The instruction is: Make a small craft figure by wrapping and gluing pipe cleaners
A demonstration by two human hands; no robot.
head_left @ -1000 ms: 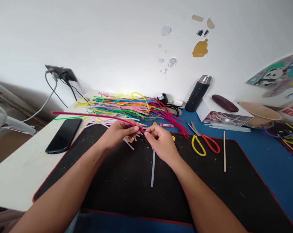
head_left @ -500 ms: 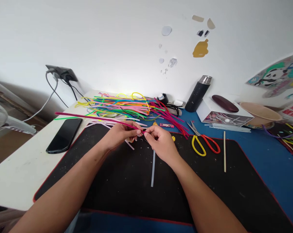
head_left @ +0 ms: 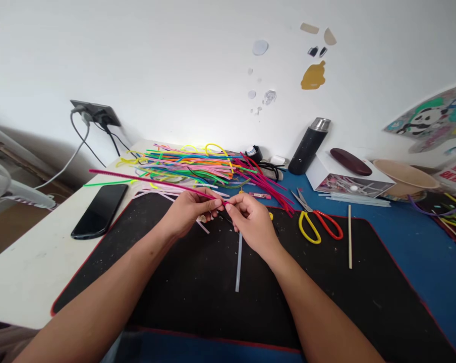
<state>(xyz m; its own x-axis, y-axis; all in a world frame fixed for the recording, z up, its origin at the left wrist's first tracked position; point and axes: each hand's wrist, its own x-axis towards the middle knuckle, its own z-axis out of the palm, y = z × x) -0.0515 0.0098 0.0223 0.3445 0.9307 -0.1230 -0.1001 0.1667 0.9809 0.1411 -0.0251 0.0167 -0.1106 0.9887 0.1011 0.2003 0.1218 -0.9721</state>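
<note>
My left hand [head_left: 190, 212] pinches a long magenta pipe cleaner [head_left: 145, 180] near its right end; the rest of it sticks out to the left above the desk. My right hand [head_left: 250, 219] is closed in a pinch at the same end, fingertips touching those of the left. Both hands hover over the black mat [head_left: 197, 282]. A clear glue stick [head_left: 238, 262] lies on the mat just below my right hand. Behind the hands lies a heap of coloured pipe cleaners [head_left: 190, 166].
A black phone [head_left: 99, 210] lies at the left on the white table. Yellow-and-red scissors [head_left: 317, 222] and a wooden stick [head_left: 349, 234] lie to the right. A dark flask [head_left: 308, 146], a white box [head_left: 345, 179], a bowl [head_left: 404, 176] stand behind.
The pipe cleaner's free left end has shifted slightly to the right. My fingertips have drawn closer together at its right end.
</note>
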